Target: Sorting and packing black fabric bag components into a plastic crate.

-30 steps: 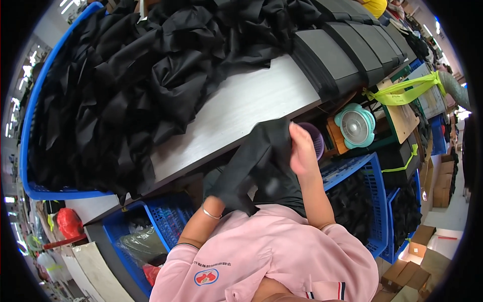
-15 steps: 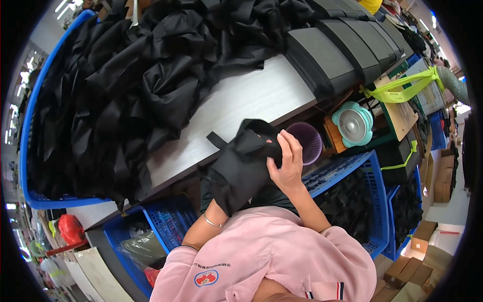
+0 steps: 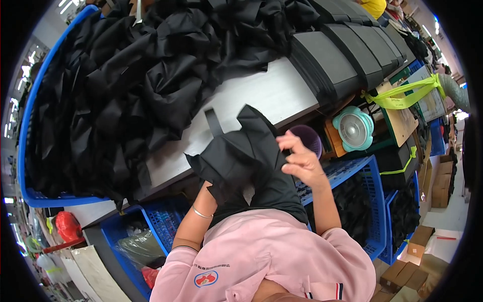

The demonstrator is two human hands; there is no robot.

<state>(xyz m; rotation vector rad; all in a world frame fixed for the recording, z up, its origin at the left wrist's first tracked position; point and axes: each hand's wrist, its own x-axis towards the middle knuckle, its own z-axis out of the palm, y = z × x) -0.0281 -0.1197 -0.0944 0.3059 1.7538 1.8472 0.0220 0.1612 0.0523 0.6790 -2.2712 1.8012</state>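
A black cloth bag (image 3: pixel 234 153) with a strap loop sticking up at its top hangs in front of me, over my lap and the table's near edge. My left forearm (image 3: pixel 192 224), with a bangle at the wrist, goes up into or behind the bag. The cloth hides the left hand's fingers. Just off the bag's right side is my right hand (image 3: pixel 303 160), its fingers bent and apart, slightly blurred, with nothing seen in them.
A large heap of black cloth pieces (image 3: pixel 121 100) covers the left of the pale table (image 3: pixel 282 83). Stacked flat black pieces (image 3: pixel 322 58) lie at the right. Below stand a purple bin (image 3: pixel 308 141), a teal fan (image 3: pixel 353 128) and blue crates (image 3: pixel 375 201).
My right hand has come off the bag and moved slightly right and down. The bag has opened out, with its strap loop now more upright.
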